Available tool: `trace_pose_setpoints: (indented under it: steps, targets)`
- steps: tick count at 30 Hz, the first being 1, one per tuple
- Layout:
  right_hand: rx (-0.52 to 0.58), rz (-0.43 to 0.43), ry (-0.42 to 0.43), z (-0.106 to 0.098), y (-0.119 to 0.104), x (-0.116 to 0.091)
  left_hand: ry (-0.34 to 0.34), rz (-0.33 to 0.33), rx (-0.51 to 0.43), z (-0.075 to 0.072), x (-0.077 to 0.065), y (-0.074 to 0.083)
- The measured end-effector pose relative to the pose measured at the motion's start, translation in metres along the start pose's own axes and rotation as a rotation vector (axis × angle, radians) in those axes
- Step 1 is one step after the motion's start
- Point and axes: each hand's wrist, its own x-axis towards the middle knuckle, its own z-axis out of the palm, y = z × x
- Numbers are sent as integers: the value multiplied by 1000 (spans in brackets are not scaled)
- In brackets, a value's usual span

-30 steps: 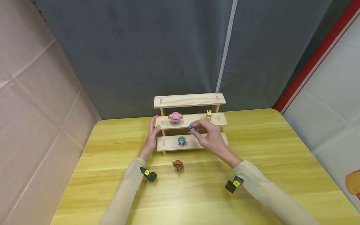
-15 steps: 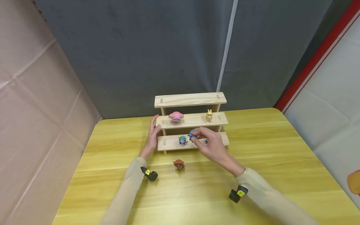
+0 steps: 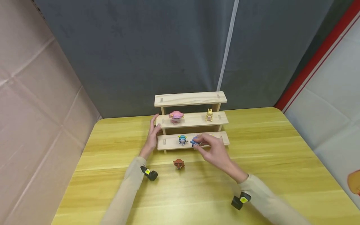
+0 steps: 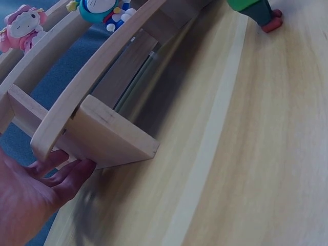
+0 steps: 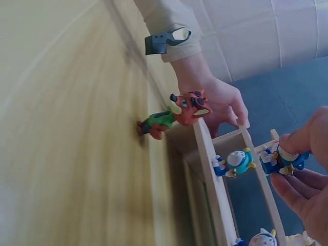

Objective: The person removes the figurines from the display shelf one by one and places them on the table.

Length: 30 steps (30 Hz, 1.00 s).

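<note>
My right hand [image 3: 215, 150] pinches a small blue figurine [image 3: 194, 142] between thumb and fingertips, low over the bottom tier of a three-tier wooden display shelf [image 3: 191, 98]. In the right wrist view the held blue figurine [image 5: 289, 163] shows a gold detail on its front. A teal-capped figurine [image 3: 182, 140] stands just left of it on the same tier. My left hand [image 3: 150, 139] holds the shelf's left end; in the left wrist view its fingers [image 4: 74, 177] bend against the side support. Another figurine [image 5: 262, 239] on the bottom tier is mostly hidden behind my right hand in the head view.
On the middle tier sit a pink figurine [image 3: 176, 117] at left and a yellow rabbit-eared figurine [image 3: 209, 115] at right. A red-brown fox figurine [image 3: 178, 164] in green stands on the wooden table [image 3: 168, 200] before the shelf. A dark curtain [image 3: 140, 56] hangs behind.
My right hand has lowered the blue figurine from in front of the middle tier to the bottom tier, right of the teal-capped one. My left hand stays at the shelf's end.
</note>
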Motion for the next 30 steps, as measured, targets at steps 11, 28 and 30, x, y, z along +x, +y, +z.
trace_pose_setpoints:
  steps: [11, 28, 30]
  targets:
    - [-6, 51, -16, 4, 6, -20, -3, -10, -20, 4, -1, 2]
    - [44, 98, -41, 17, 21, -46, -3, -18, -3, 3, -2, 5]
    - [53, 108, -48, 18, 22, -48, -5, -20, -10, 3, -1, 6]
